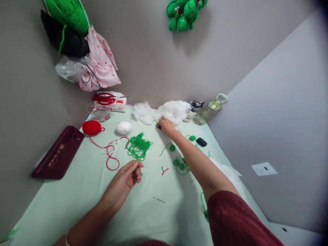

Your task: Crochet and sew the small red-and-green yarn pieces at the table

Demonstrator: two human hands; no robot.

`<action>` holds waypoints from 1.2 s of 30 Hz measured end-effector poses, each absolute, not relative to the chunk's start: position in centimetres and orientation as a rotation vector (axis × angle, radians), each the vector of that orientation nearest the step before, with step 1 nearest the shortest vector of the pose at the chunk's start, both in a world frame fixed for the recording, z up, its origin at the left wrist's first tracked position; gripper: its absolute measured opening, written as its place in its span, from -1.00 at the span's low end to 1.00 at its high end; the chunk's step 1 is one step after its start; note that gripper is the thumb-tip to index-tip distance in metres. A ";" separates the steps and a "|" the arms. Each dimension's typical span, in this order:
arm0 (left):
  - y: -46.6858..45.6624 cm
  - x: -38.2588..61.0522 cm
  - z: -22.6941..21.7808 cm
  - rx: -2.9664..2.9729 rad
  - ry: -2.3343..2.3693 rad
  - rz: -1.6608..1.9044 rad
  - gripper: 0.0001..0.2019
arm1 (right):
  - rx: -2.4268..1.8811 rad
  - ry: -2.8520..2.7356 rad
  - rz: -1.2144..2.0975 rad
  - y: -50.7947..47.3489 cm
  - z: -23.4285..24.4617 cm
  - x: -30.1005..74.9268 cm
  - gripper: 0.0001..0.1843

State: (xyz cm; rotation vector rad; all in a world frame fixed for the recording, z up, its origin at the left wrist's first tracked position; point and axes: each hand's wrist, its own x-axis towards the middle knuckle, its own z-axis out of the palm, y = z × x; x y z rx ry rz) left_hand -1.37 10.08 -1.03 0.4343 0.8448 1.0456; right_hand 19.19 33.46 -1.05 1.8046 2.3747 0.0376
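Observation:
My right hand [167, 126] reaches across to the far side of the table, beside the white stuffing [174, 110]. Its fingers are closed on a small dark pointed tool [158, 126]; a bit of yellow shows at the fingertips, and the hand hides the rest. Nearer to me, my left hand [125, 184] is raised with thumb and forefinger together and the other fingers curled. Its fingertips meet the lower edge of a loose tangle of green yarn [139, 147], but what they pinch cannot be made out. A thin needle-like metal rod [159, 199] lies in front.
On the left are a red yarn ball [91, 127], a white yarn ball [123, 127], a phone [59, 152] and red scissors [105, 98] on a box. Small green crochet pieces [181, 165] lie right of centre. A bottle [208, 111] and a pen cup [192, 111] stand behind.

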 end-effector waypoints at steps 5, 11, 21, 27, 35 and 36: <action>10.6 -1.8 -1.2 0.347 0.839 1.073 -0.77 | 1.822 2.331 0.022 33.1 -0.7 20.6 -0.67; 10.8 -1.7 -1.3 0.325 0.852 1.060 -0.76 | 1.722 2.360 -0.096 30.7 0.1 21.1 -0.73; 10.9 -1.8 -2.0 0.321 0.845 1.058 -0.79 | 1.824 2.372 -0.045 31.4 -0.6 20.2 -0.64; 10.8 -2.0 -2.1 0.319 0.840 1.058 -0.80 | 1.840 2.401 -0.077 31.2 0.7 21.5 -0.64; 10.7 -1.9 -2.0 0.310 0.824 1.086 -0.85 | 1.791 2.606 -0.350 21.8 5.4 22.1 -0.75; 10.7 -1.9 -2.0 0.306 0.826 1.092 -0.86 | 1.692 2.622 -0.461 19.7 5.7 21.8 -0.77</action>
